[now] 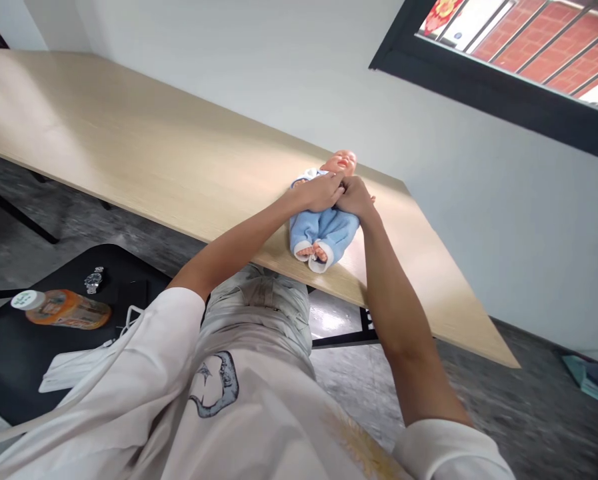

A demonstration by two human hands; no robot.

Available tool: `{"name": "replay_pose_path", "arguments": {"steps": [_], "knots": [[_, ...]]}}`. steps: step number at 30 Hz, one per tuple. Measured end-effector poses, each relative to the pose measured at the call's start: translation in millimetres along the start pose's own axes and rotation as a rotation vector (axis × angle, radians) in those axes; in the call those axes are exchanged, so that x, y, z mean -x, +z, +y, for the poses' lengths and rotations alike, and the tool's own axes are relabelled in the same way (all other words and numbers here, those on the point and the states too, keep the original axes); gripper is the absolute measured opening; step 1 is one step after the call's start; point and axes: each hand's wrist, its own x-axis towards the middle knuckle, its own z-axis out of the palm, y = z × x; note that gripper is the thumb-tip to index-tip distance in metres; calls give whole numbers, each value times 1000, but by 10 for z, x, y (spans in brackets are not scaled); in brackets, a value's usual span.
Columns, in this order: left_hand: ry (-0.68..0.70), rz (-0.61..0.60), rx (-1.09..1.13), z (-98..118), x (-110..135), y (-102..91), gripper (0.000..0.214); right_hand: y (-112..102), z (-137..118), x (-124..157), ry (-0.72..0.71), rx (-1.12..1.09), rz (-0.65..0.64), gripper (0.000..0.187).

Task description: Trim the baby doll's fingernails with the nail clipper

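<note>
Steadying the doll (pixel 303 228) on its back on the table (pixel 153 133), feet toward the person, should help here. The left hand (pixel 323 192) and right hand (pixel 357 198) meet over its chest, fingers bunched close (whether they pinch cloth, I can't tell); a light touch seems wise, as they hide its front. Beyond its head come the table's far edge, pale wall (pixel 459 160) and barred window (pixel 533 47).

I read the doll's head (pixel 345 160) as smooth plastic with a faint sheen, its clothes (pixel 303 228) as soft, matt cloth. The tabletop (pixel 143 147) looks like smooth wood, satiny under the light. On my remote feed, the watch (pixel 94 281) gleams like metal, the bottle (pixel 71 309) looks like glossy plastic, and the wall (pixel 229 53) appears smooth, matt.
</note>
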Motion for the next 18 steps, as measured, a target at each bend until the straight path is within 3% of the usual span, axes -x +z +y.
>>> {"name": "replay_pose_path", "arguments": {"steps": [7, 18], "knots": [[-16, -25, 10, 31, 52, -61, 44, 69, 208, -61, -27, -13, 6, 16], [-38, -50, 23, 112, 132, -155, 48, 25, 29, -28, -31, -52, 13, 17]]}}
